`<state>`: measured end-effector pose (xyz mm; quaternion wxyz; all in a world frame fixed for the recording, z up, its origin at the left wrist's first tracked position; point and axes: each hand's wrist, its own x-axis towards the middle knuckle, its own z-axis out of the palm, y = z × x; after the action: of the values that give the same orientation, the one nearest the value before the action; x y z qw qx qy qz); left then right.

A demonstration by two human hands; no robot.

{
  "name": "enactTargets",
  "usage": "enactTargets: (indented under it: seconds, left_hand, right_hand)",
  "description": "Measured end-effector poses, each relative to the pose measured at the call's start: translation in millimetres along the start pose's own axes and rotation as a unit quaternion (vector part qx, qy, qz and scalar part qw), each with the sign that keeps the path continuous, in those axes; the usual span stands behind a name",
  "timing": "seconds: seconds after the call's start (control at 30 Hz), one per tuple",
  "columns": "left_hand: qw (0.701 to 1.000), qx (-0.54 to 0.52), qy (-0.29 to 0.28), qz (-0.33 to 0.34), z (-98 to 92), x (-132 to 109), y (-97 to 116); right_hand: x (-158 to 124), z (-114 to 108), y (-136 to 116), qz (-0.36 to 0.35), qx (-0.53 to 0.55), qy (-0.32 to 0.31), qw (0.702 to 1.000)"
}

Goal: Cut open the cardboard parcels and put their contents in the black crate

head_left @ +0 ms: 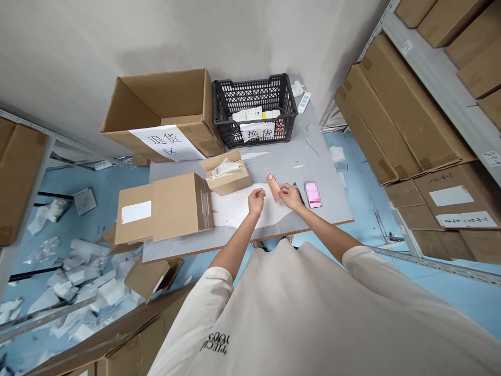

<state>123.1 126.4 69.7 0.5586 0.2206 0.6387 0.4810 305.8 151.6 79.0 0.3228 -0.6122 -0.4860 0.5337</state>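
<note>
My right hand [290,197] pinches the lower end of a flat orange item [273,187], held at a tilt over the table. The item looks like a phone case, with a rounded red-and-white square at its upper end. Just left of it, my left hand [257,200] is closed with fingertips pressed together; whatever is in them, if anything, is too small to make out. Beside my right hand lies a black-and-red tool [299,194], partly hidden by the hand. A phone [312,195] with a blurred pink screen rests to its right.
Around the table [331,201] surface stand a small open carton [230,180], a closed cardboard box [168,206], a large open box [152,141] and a black crate [289,117] with packets. Shelves with cartons [407,115] flank the right. Paper scraps [90,282] litter the floor at left.
</note>
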Motion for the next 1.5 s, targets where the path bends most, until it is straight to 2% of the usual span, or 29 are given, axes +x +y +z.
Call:
enactTargets:
  seconds: [0.13,0.2,0.3,0.4,0.5,0.57,0.7,0.77,0.9,1.1,1.27,1.37,1.5]
  left_hand:
    - [0.996,-0.053,-0.077,-0.01,10.6,-8,1]
    - [0.994,-0.078,-0.08,0.001,13.2,-9,2]
    - [0.995,-0.082,-0.054,-0.004,11.8,-7,5]
    - [0.998,-0.053,-0.016,-0.031,8.6,-4,5]
    - [0.998,-0.033,0.017,-0.047,7.8,-1,3]
    - [0.998,-0.029,0.02,-0.048,8.9,-1,2]
    - [0.999,-0.037,0.008,-0.038,13.9,-3,6]
    - [0.998,-0.05,0.006,-0.028,17.2,-4,11]
    - [0.999,-0.038,-0.006,-0.017,22.2,-6,22]
    - [1.0,0.016,-0.005,0.003,22.8,-5,34]
    - [0.999,0.035,-0.004,0.038,21.9,17,57]
    - [0.998,0.037,-0.004,0.053,21.7,40,75]
    - [0.999,0.012,-0.018,0.038,22.3,79,100]
  right_hand:
    - [-12,5,-8,-0.113,-0.077,-0.032,0.99]
    - [-18,6,-10,-0.154,-0.11,-0.054,0.98]
    - [-19,4,-9,-0.168,-0.11,-0.076,0.977]
    - [-13,0,-4,-0.141,-0.092,-0.069,0.983]
    - [-2,-6,2,-0.107,-0.082,-0.024,0.991]
    - [3,-11,6,-0.073,-0.067,0.003,0.995]
    - [9,-19,10,0.053,0.01,-0.035,0.998]
    - [11,-24,8,0.087,0.055,-0.054,0.993]
    - [20,-33,-3,0.079,0.118,-0.043,0.989]
    - [42,-38,-25,0.044,0.147,-0.048,0.987]
    - [68,-33,-46,0.006,0.115,-0.055,0.992]
    - [89,-27,-62,-0.018,0.096,-0.038,0.995]
    - [123,-15,-84,-0.033,0.096,-0.008,0.995]
